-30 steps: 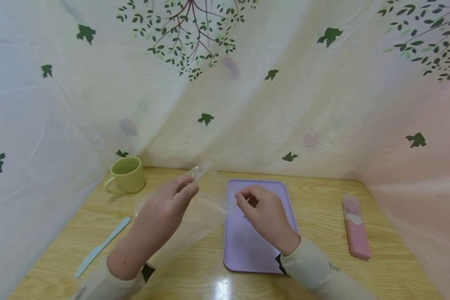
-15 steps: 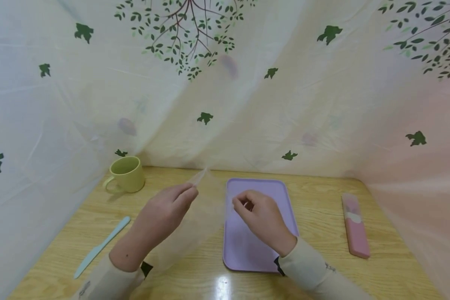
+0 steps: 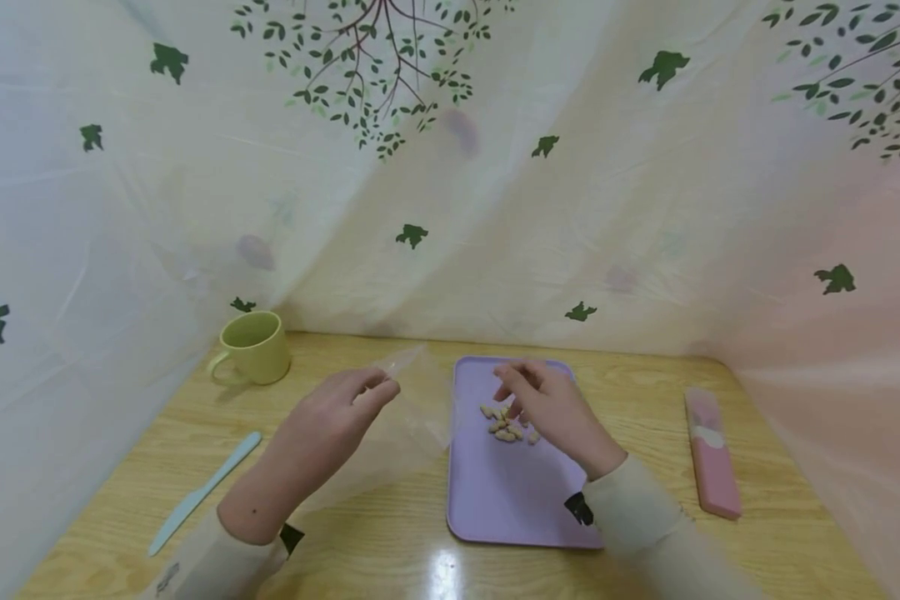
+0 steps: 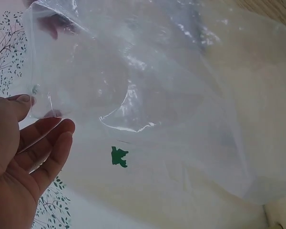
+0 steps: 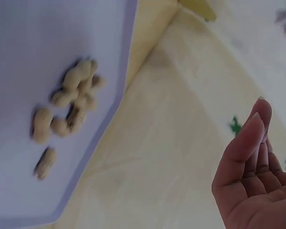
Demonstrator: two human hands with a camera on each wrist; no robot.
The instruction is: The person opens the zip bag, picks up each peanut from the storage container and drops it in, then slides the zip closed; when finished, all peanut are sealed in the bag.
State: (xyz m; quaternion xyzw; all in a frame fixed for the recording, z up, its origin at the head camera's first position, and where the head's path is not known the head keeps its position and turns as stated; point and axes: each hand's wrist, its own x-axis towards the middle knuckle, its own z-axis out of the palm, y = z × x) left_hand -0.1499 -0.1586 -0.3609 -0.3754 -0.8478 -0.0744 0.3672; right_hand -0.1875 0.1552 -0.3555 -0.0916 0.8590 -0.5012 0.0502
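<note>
My left hand [image 3: 318, 446] pinches the edge of a clear plastic bag [image 4: 133, 90] between thumb and fingers. The bag hangs thin and wide, spread to the right of that hand and reaching the tray's left side in the head view. Over the back half of a lilac tray [image 3: 498, 504] hovers my right hand [image 3: 558, 412], fingers loosely bent and holding nothing. Several unshelled peanuts [image 3: 505, 435] lie in a loose cluster on the tray below it. In the right wrist view the peanuts [image 5: 42, 125] sit well apart from the fingertips [image 5: 263, 110].
A yellow-green mug [image 3: 258, 350] stands at the back left. Nearer on that side lies a pale blue plastic knife [image 3: 206, 492]. A long pink case [image 3: 712, 458] rests at the right. Behind the wooden table [image 3: 390, 558] hangs a cream curtain [image 3: 330, 217] with leaf prints.
My right hand has moved away from the bag toward the right, its fingers loosening. The peanuts on the tray have come into view. My left hand keeps its pinch on the plastic bag.
</note>
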